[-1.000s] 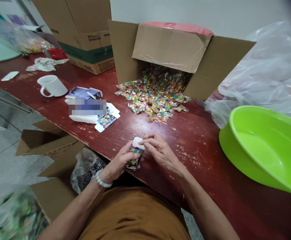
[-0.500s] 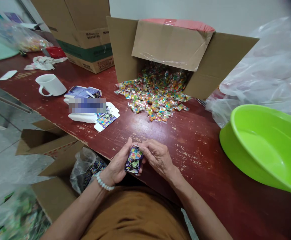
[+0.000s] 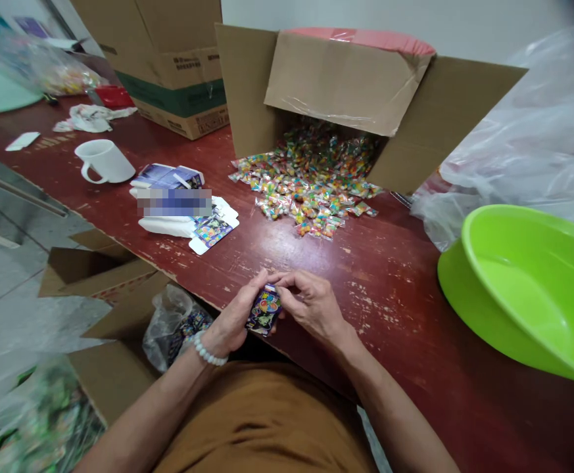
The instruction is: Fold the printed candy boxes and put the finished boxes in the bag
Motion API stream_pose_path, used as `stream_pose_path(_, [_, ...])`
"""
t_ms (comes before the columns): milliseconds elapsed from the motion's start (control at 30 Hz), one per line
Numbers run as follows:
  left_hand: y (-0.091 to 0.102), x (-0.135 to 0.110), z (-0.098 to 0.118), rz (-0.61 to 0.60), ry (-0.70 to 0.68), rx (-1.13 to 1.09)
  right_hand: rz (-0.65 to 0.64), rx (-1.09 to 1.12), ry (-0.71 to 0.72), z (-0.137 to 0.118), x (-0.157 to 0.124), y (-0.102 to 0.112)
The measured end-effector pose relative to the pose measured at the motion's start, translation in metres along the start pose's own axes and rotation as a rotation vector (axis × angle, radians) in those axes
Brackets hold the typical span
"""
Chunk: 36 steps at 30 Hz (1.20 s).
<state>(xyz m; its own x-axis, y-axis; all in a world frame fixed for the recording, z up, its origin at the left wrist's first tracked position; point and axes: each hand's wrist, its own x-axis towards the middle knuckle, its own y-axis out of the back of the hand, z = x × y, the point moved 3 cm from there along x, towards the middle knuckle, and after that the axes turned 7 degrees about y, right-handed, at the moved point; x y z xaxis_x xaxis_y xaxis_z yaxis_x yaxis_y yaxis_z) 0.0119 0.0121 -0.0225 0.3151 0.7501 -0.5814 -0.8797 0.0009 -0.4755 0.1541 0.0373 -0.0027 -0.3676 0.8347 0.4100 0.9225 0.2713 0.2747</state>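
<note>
A small printed purple box (image 3: 263, 311) sits upright between both my hands at the near edge of the dark red table (image 3: 390, 289). My left hand (image 3: 232, 320), with a white bead bracelet at the wrist, wraps round its left side. My right hand (image 3: 310, 303) pinches its top with thumb and fingertips. Flat unfolded boxes of the same print (image 3: 195, 223) lie in a pile to the left. A heap of small colourful sweet packets (image 3: 311, 184) spills from a cardboard carton (image 3: 346, 85) lying on its side at the back.
A lime green basin (image 3: 528, 289) stands at the right, with clear plastic bags (image 3: 528, 144) behind it. A white mug (image 3: 103, 161) and a second carton (image 3: 168, 66) are at the back left. Below the table's edge are open cardboard boxes (image 3: 99, 276) and a plastic bag (image 3: 171, 325).
The box's white top flap, open a second ago, has been folded down. Both hands stay on the box and have shifted slightly.
</note>
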Motion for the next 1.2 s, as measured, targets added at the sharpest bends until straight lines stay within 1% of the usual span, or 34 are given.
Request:
stream_pose_path(67, [0.003, 0.002, 0.0, 0.027, -0.01, -0.036, -0.044, -0.01, 0.068, -0.004, -0.001, 0.0])
stream_pose_path(133, [0.005, 0.003, 0.001, 0.039, -0.019, -0.076, -0.062, 0.007, 0.073, -0.007, -0.002, -0.003])
stream_pose_path(200, [0.007, 0.001, 0.003, 0.046, -0.06, -0.064, -0.085, 0.006, 0.068, -0.007, -0.004, -0.009])
stream_pose_path(267, [0.014, -0.007, 0.009, 0.075, -0.148, 0.008, -0.134, 0.033, 0.028, -0.004, -0.007, -0.019])
stream_pose_path(333, [0.029, -0.019, 0.016, 0.147, -0.233, 0.088, -0.155, 0.081, -0.068, 0.004, -0.013, -0.026])
stream_pose_path(367, [0.041, -0.028, 0.019, 0.201, -0.264, 0.12, -0.137, 0.098, -0.126, 0.01, -0.016, -0.027])
stream_pose_path(433, [0.074, -0.047, 0.024, 0.365, -0.32, 0.199, -0.073, 0.104, -0.234, 0.023, -0.023, -0.025])
stream_pose_path(500, [0.111, -0.07, 0.029, 0.589, -0.386, 0.364, -0.031, 0.095, -0.302, 0.035, -0.029, -0.018])
stream_pose_path(567, [0.144, -0.089, 0.033, 0.822, -0.441, 0.586, -0.024, 0.082, -0.334, 0.044, -0.033, -0.012])
stream_pose_path(600, [0.156, -0.095, 0.036, 0.92, -0.464, 0.683, -0.03, 0.066, -0.338, 0.046, -0.034, -0.009])
stream_pose_path(633, [0.164, -0.098, 0.039, 0.989, -0.494, 0.759, -0.039, 0.043, -0.336, 0.048, -0.035, -0.008])
stream_pose_path(667, [0.168, -0.097, 0.043, 1.034, -0.529, 0.824, -0.05, 0.011, -0.33, 0.049, -0.035, -0.008])
stream_pose_path(700, [0.168, -0.093, 0.048, 1.055, -0.573, 0.888, -0.059, -0.023, -0.32, 0.049, -0.034, -0.009])
stream_pose_path(733, [0.163, -0.085, 0.055, 1.056, -0.617, 0.958, -0.068, -0.056, -0.309, 0.049, -0.034, -0.01])
stream_pose_path(800, [0.147, -0.06, 0.069, 1.058, -0.67, 1.145, -0.083, -0.108, -0.289, 0.048, -0.032, -0.012])
stream_pose_path(833, [0.137, -0.046, 0.076, 1.079, -0.668, 1.253, -0.087, -0.124, -0.282, 0.047, -0.032, -0.013])
stream_pose_path(933, [0.114, -0.004, 0.097, 1.226, -0.586, 1.539, -0.077, -0.135, -0.279, 0.046, -0.03, -0.012])
stream_pose_path(1000, [0.106, 0.016, 0.107, 1.279, -0.497, 1.678, -0.061, -0.132, -0.284, 0.046, -0.029, -0.01])
stream_pose_path(1100, [0.104, 0.031, 0.116, 1.256, -0.355, 1.796, -0.047, -0.13, -0.285, 0.045, -0.028, -0.008])
stream_pose_path(1133, [0.104, 0.033, 0.117, 1.241, -0.327, 1.81, -0.044, -0.129, -0.282, 0.045, -0.028, -0.008])
stream_pose_path(1200, [0.107, 0.033, 0.121, 1.229, -0.316, 1.797, -0.038, -0.123, -0.277, 0.045, -0.028, -0.008])
